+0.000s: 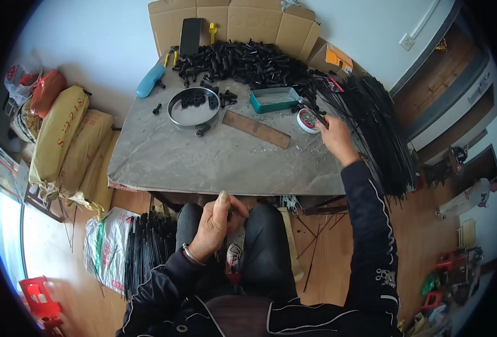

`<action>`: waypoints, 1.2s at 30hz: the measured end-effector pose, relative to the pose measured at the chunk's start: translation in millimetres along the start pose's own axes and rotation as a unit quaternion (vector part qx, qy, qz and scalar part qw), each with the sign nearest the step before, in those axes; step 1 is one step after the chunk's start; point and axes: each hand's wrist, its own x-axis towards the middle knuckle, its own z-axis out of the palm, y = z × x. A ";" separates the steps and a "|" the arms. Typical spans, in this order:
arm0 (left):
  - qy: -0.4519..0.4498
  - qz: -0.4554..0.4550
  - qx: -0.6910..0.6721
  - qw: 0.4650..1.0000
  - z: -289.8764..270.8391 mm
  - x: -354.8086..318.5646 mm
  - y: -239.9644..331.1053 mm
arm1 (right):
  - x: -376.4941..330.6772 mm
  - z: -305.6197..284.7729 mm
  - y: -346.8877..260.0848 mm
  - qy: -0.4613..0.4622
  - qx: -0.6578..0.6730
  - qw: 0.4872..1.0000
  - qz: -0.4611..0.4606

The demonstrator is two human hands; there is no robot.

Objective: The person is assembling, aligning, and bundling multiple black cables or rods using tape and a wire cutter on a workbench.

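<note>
My right hand (337,137) reaches to the table's right side, its fingers closed on a dark elongated thing (320,118) whose kind I cannot make out. Beneath it stands a small round white tub (303,124) with small metal pieces inside. A green rectangular tray (254,103) with thin pieces in it is just beyond the tub. My left hand (215,222) hangs over my lap, near the table's front edge, fingers curled and thumb raised. Whatever those fingers hold, if anything, is hidden.
A heap of black bolt-like parts (243,63) covers the table's back, before a cardboard screen (254,25). A round metal-rimmed dish (176,119) and a flat brown bar (257,129) lie mid-table. Long black rods (372,121) hang over the right edge. Sacks (63,135) are stacked at left.
</note>
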 end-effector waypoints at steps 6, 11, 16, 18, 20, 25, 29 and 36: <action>0.008 -0.007 -0.009 1.000 -12.8 11.2 -5.1 | 49.8 34.2 3.8 -0.089 -0.040 0.995 0.029; 0.005 -0.046 -0.043 0.998 -16.9 21.0 -10.5 | 61.9 43.5 5.4 -0.081 -0.083 0.993 0.036; -0.013 -0.038 -0.029 0.999 -16.5 21.1 -10.5 | 68.2 38.2 16.9 -0.079 0.033 0.993 0.084; -0.019 -0.035 -0.026 0.999 -14.4 17.0 -9.4 | 67.4 37.9 23.6 -0.086 0.053 0.991 0.093; -0.032 -0.024 -0.027 0.999 -12.8 13.2 -9.2 | 64.6 38.9 25.6 -0.013 0.087 0.993 0.084; -0.042 0.043 -0.051 0.997 -16.8 4.3 -8.2 | 6.3 9.2 -31.4 -0.197 0.639 0.715 0.206; 0.012 0.075 -0.051 0.996 -7.3 -2.7 -0.4 | -79.3 -6.2 -114.5 -0.240 0.756 0.573 0.207; 0.089 0.182 0.004 0.979 2.9 -14.4 -5.6 | -164.5 2.5 -205.7 -0.158 0.770 0.589 0.190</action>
